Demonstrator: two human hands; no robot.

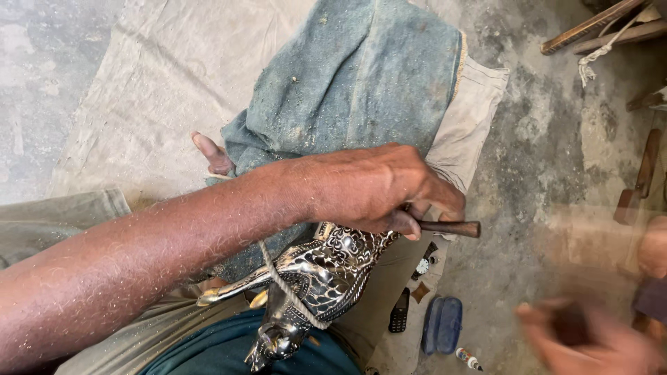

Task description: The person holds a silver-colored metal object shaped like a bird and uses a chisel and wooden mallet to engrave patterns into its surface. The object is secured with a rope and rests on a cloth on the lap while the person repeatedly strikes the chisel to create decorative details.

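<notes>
Left hand (379,187) grips a brown wooden tool handle (448,227) just above the dark carved wooden animal figure (316,278); blurred right hand (590,340), well right of it, fingers' state unclear.

Place: we're looking down into a craft workshop, with the work going on at floor level.
Floor: rough grey concrete floor (542,160) is showing, stained and dusty.
Cover: a worn canvas sheet (160,76) is lying spread out, a dusty blue cloth (361,76) sitting on it, speckled with filings.
Piece: a shiny carved animal figure (326,267) is resting across the lap.
Clutter: wooden sticks (590,26) are lying at the edge.
</notes>
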